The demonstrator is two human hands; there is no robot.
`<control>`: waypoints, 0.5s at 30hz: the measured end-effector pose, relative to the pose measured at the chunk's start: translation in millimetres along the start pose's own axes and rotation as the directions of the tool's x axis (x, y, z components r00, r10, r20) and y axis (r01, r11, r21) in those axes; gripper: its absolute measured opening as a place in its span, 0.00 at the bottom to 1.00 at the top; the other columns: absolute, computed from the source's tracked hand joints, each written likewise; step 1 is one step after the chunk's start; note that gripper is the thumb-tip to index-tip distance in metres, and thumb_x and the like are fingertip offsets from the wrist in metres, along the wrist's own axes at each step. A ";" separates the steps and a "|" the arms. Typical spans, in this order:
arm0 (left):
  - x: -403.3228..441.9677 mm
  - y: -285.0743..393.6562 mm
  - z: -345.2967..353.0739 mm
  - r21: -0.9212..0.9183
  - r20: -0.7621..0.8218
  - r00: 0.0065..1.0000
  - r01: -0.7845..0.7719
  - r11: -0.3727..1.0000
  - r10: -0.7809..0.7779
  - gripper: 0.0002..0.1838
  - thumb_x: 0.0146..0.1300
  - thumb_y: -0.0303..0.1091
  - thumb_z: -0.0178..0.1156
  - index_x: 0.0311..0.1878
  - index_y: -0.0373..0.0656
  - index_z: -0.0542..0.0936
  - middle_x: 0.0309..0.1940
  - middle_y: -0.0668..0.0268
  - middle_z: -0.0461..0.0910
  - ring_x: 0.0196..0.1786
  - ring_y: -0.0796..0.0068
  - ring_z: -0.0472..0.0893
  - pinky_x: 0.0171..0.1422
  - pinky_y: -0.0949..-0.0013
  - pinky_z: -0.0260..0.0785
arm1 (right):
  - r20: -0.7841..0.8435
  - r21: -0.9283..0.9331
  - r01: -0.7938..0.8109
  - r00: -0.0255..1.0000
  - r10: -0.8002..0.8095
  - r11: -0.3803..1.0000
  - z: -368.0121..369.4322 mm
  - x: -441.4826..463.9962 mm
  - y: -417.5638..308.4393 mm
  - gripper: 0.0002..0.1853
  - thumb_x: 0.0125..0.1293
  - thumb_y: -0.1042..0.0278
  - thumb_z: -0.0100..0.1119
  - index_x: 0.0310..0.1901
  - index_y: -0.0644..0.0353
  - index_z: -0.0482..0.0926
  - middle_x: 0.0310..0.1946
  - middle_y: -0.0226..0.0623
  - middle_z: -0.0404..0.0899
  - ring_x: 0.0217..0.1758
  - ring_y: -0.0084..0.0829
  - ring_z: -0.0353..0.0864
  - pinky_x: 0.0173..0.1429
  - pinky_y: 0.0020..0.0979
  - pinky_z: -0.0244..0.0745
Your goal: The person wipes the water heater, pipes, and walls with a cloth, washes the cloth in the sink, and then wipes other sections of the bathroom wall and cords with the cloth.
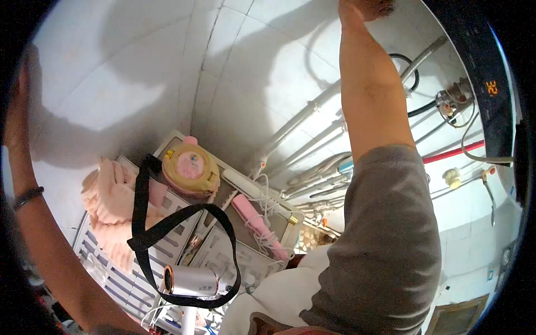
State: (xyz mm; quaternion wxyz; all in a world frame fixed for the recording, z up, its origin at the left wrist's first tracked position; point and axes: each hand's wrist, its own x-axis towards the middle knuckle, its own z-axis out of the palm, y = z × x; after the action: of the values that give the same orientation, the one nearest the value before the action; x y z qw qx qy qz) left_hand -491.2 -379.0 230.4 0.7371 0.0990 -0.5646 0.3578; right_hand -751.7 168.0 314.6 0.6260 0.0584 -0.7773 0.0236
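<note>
My right arm reaches up along the tiled wall, and my right hand (368, 8) is cut off by the top edge. Its fingers look curled in; whatever they may hold is out of sight. At the far left my left arm rises beside the wall with a dark band (29, 197) round the wrist. The left hand (29, 72) is dim at the edge of view, nearest the white wall tiles (100, 67), its fingers unclear. Below, a black strap (184, 215) hangs in a loop in front of a shelf.
On the shelf (120, 285) are a peach cloth (114, 206), a round yellow container (191, 167), a pink corded tool (258, 223) and a hair dryer (192, 280). Pipes (301, 120) and a red hose (455, 152) run along the wall. A dark panel showing digits (491, 88) is at upper right.
</note>
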 end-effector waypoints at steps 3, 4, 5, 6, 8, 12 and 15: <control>-0.4 -11.6 32.3 0.229 0.239 0.945 0.169 0.959 -0.224 0.40 0.69 0.64 0.43 0.65 0.32 0.66 0.64 0.38 0.65 0.70 0.36 0.63 0.66 0.39 0.62 | -0.148 0.028 0.032 0.989 -0.027 0.999 28.3 -8.3 -4.2 0.20 0.67 0.66 0.52 0.59 0.58 0.76 0.62 0.47 0.72 0.69 0.44 0.66 0.72 0.47 0.59; 16.8 -2.9 47.7 0.440 0.411 0.774 0.295 0.848 -0.482 0.40 0.69 0.64 0.44 0.65 0.32 0.65 0.63 0.38 0.65 0.70 0.36 0.63 0.66 0.39 0.62 | -0.210 -0.131 0.122 0.967 -0.148 0.984 67.7 -50.9 16.8 0.24 0.63 0.67 0.55 0.63 0.55 0.75 0.68 0.48 0.69 0.77 0.48 0.59 0.79 0.57 0.47; 14.1 3.5 52.3 0.583 0.447 0.686 0.264 0.768 -0.574 0.40 0.69 0.64 0.44 0.64 0.32 0.65 0.63 0.38 0.65 0.70 0.36 0.63 0.66 0.39 0.62 | -0.135 -0.167 0.205 0.964 -0.228 0.965 68.0 -104.3 25.1 0.24 0.60 0.74 0.56 0.60 0.52 0.76 0.69 0.49 0.68 0.75 0.55 0.59 0.79 0.56 0.49; 11.5 10.0 57.2 0.706 0.476 0.585 0.191 0.682 -0.657 0.40 0.69 0.64 0.44 0.64 0.32 0.65 0.63 0.38 0.65 0.70 0.36 0.63 0.67 0.39 0.62 | 0.007 -0.123 0.233 0.972 -0.234 0.964 60.0 -146.2 26.2 0.26 0.60 0.75 0.56 0.63 0.51 0.75 0.70 0.50 0.66 0.78 0.53 0.56 0.80 0.57 0.46; -21.1 7.7 68.5 0.776 0.466 0.656 0.020 0.631 -0.594 0.40 0.69 0.64 0.44 0.64 0.32 0.66 0.63 0.38 0.65 0.70 0.35 0.63 0.67 0.39 0.62 | 0.353 -0.206 0.380 0.888 -0.294 0.902 43.3 -210.3 33.1 0.27 0.63 0.75 0.52 0.66 0.46 0.74 0.70 0.44 0.68 0.80 0.50 0.51 0.81 0.56 0.45; -12.7 -9.0 77.3 0.518 0.441 0.781 0.181 0.836 -0.442 0.41 0.68 0.65 0.45 0.62 0.31 0.66 0.62 0.38 0.65 0.70 0.34 0.63 0.66 0.38 0.61 | 0.343 -0.002 0.406 0.859 -0.381 0.914 46.9 -183.3 64.0 0.22 0.70 0.68 0.47 0.65 0.50 0.73 0.71 0.42 0.66 0.79 0.46 0.54 0.81 0.49 0.51; -7.0 -0.8 -7.0 -0.071 0.040 0.999 -0.033 0.997 0.036 0.41 0.68 0.65 0.45 0.62 0.30 0.66 0.62 0.37 0.65 0.69 0.32 0.63 0.65 0.37 0.61 | 0.093 -0.013 0.235 0.968 -0.233 0.972 65.3 -91.1 60.3 0.24 0.70 0.64 0.46 0.66 0.59 0.70 0.65 0.52 0.71 0.72 0.50 0.63 0.76 0.43 0.57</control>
State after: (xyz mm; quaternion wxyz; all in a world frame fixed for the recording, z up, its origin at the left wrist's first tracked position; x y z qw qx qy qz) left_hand -486.1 -378.6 221.9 0.7221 0.0707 -0.5934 0.3484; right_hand -803.3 226.2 213.8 0.5890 0.1434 -0.7929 -0.0625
